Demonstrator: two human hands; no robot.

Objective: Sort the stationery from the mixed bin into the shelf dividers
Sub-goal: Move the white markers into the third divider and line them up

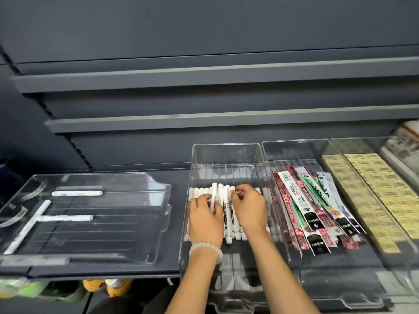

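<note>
Both hands work inside the clear plastic divider tray (226, 150) that sits in the middle of the dark grey shelf (174, 177). The tray holds a row of white pens (235, 230) lying side by side, their ends pointing toward the person and toward the back of the shelf.

The left hand (205, 214), with a pale beaded bracelet (205, 249) on its wrist, rests on the left part of the row. Its grip is closed: the fingers are curled round a small bunch of the white pens, which stand a little higher than the rest. The right hand (249, 207) lies on the pens just beside it, its fingers bent and its fingertips pinching the far ends of pens in the same raised bunch. How many pens each hand holds cannot be told.

To the right, touching the middle tray, a second clear tray (294, 146) holds long, narrow packets (310, 205) in red, white, green and black, lying slantwise over one another. Further right, another clear tray (362, 141) holds rows of yellowish small boxes (371, 191).

To the left, apart from the middle tray, a wider clear tray (158, 200) lies on the shelf with a few white sticks (65, 218) in it, some lying crosswise and one slanting.

Two more grey shelves (204, 75) run above. Below the shelf edge, blurred green and orange things (106, 285) show.
</note>
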